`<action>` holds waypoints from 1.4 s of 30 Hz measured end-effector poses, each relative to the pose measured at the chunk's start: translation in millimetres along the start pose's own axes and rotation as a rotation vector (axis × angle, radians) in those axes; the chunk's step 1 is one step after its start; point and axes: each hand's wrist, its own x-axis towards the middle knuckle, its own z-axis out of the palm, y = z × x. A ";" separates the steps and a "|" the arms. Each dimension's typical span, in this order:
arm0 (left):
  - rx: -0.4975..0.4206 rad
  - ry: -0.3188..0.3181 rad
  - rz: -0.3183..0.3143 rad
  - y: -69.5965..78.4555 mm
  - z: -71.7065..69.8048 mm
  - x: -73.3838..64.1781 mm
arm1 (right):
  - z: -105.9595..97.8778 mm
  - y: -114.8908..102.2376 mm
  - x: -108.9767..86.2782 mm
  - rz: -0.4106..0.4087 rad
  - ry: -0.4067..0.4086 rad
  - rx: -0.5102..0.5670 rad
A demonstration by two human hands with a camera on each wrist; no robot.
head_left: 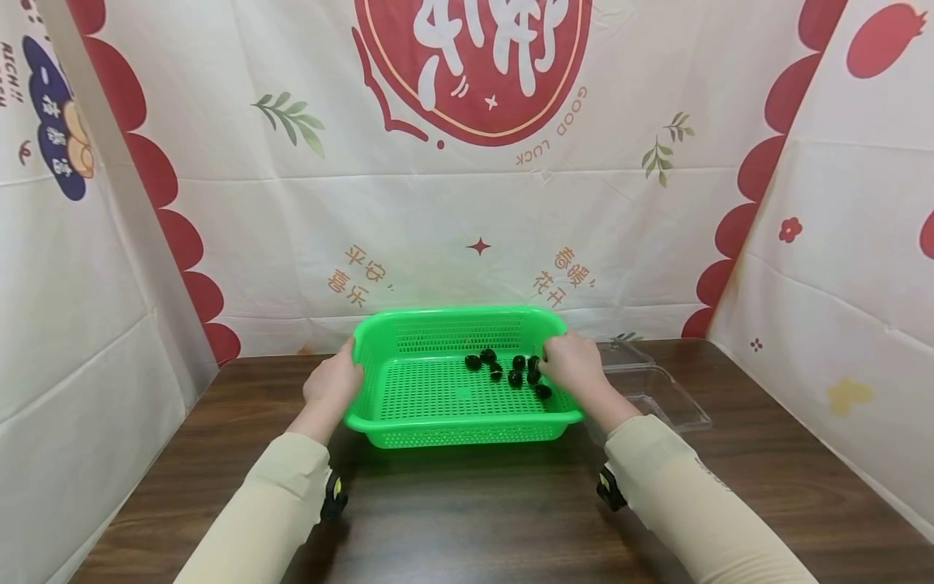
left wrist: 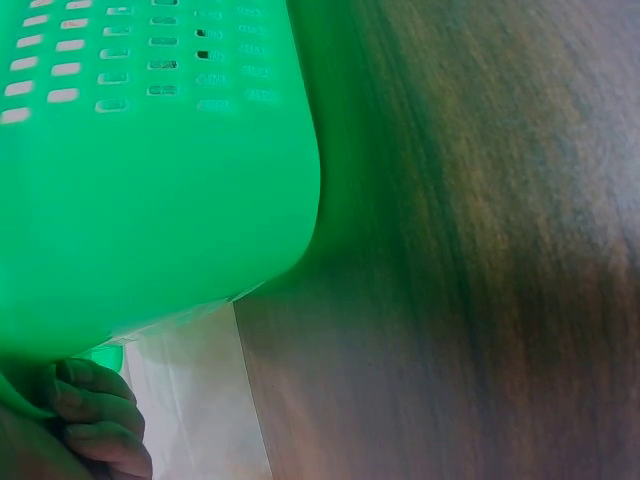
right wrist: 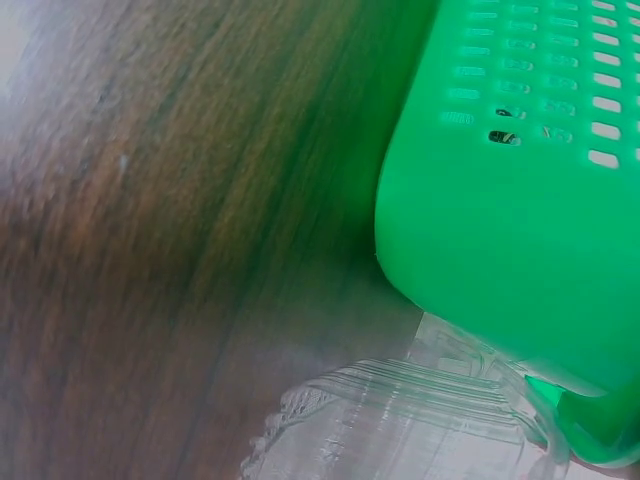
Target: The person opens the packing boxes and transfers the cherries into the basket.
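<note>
A green plastic basket (head_left: pixel 467 424) with slotted walls is in front of me in the head view. My left hand (head_left: pixel 333 379) grips its left rim; in the left wrist view, curled fingers (left wrist: pixel 105 415) show at the rim. At the opposite end, my right hand (head_left: pixel 572 367) holds the right rim. Several small, dark, shiny round fruits (head_left: pixel 515 379) lie on the basket floor, mostly toward the right side. The right hand itself does not show in the right wrist view, where the basket's end wall (right wrist: pixel 500 220) fills the upper right.
A clear plastic box (head_left: pixel 657 393) with its lid stands on the brown wooden table (head_left: pixel 452 519), right of the basket and partly behind my right arm. White printed cloth (head_left: pixel 467 211) hangs at the table's back, with more cloth at both sides.
</note>
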 end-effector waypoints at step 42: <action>-0.003 -0.002 0.020 1.0 -1.4 -3.1 | 4.2 -2.0 1.3 0.006 -0.030 -0.093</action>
